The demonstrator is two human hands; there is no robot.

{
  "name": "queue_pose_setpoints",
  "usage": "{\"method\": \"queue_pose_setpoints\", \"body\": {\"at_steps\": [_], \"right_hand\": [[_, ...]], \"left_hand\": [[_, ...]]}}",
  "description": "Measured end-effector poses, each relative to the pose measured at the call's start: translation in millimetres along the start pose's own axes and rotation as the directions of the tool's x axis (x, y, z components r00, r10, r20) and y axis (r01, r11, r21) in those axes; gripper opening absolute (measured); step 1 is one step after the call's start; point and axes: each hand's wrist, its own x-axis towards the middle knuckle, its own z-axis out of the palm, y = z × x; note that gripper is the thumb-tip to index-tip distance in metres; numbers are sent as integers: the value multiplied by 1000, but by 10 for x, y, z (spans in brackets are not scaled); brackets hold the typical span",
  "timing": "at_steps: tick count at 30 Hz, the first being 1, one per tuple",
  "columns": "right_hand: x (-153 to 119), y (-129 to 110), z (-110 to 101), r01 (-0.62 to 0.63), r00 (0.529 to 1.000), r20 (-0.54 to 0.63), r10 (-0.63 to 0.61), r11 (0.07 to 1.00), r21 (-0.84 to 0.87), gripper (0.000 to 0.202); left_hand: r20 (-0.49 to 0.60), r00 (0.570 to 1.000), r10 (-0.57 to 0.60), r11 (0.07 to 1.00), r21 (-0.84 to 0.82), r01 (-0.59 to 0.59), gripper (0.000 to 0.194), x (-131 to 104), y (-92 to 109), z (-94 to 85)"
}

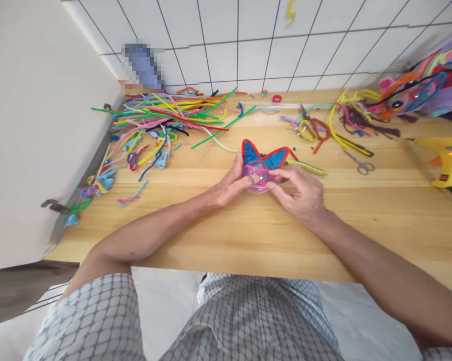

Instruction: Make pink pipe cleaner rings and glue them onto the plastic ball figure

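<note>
Between both hands is a small pipe-cleaner animal head (254, 168), with a lilac face, pink rings around the eyes and pointed blue ears edged in red. My left hand (235, 183) is closed around its left side, the thumb lying across the front. From the right, my right hand (299, 190) pinches the face near the right-hand eye with thumb and forefinger. Whether a smaller piece sits in that pinch is too small to tell. Just behind the head lies a yellow and black strip (308, 167), partly hidden by my right hand.
A heap of coloured pipe cleaners (173, 118) spreads at the back left. Orange and yellow scissors (312, 128), small metal scissors (361, 164) and a yellow glue gun (449, 160) lie to the right. Finished pipe-cleaner figures (417, 95) stand at the far right, before a tiled wall (218, 55).
</note>
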Motion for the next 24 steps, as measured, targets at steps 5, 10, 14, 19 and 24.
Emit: {"method": "queue_pose_setpoints", "body": {"at_steps": [5,10,14,19,24], "right_hand": [[16,27,-19,22,1000,-13,-23,995,-97,26],[-4,49,-21,22,1000,0,-22,996,-89,28],[-36,55,-12,19,1000,1,-19,997,-77,28],[-68,73,-4,6,1000,-6,-6,996,-84,27],[-74,83,-10,10,1000,-3,-11,996,-87,27]], "left_hand": [[-22,997,-72,988,-137,68,84,17,91,29],[7,998,-57,993,-102,57,81,8,93,23],[61,998,-19,998,-60,22,79,5,94,11],[61,998,3,1000,-17,-2,82,4,91,19],[51,998,27,1000,-9,-27,78,11,104,30]]}}
